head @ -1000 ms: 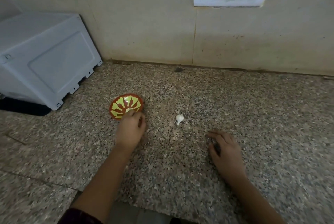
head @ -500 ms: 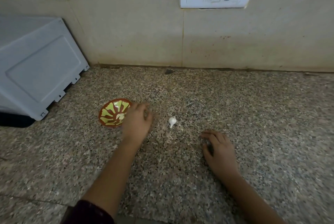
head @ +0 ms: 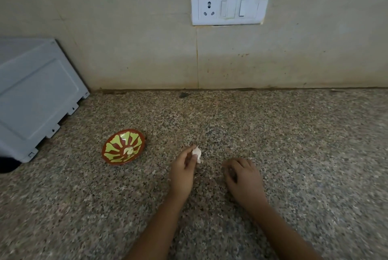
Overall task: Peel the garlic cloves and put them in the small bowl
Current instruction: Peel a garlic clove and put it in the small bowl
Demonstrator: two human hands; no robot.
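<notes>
Moved off the bowl point(head: 113, 146), left hand point(head: 182, 172) pinches the garlic clove point(head: 197, 152); right hand point(head: 243, 178) rests loosely curled, palm hidden.

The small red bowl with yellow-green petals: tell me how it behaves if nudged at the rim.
Shallow and flared, this small red bowl probably rocks or tips under a rim press. The speckled granite counter looks smooth, so it likely slides. Only one white garlic clove lies inside, adding little steadying weight.
</notes>
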